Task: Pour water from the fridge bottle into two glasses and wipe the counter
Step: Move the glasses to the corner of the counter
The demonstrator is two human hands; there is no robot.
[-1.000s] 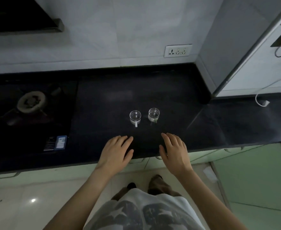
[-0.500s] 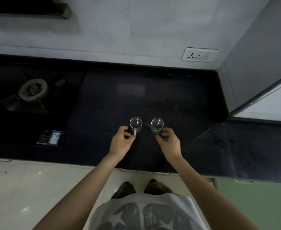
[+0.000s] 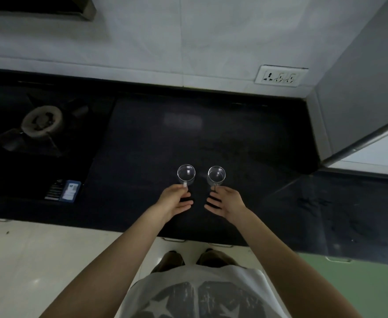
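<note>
Head view: since a half-second ago both hands' lower fingers have uncurled. Left hand (image 3: 173,199) and right hand (image 3: 226,199) each pinch a handle of the clear round glasses (image 3: 186,173) (image 3: 216,174), upright on the glossy black counter (image 3: 245,138).

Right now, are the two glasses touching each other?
Apart. The head view shows bare dark counter between the left glass and the right glass.

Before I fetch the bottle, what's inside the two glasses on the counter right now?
Both the left glass and the right glass look empty: their clear bottoms show, with no visible water. The left hand and right hand hold the handles, covering nothing inside.
</note>
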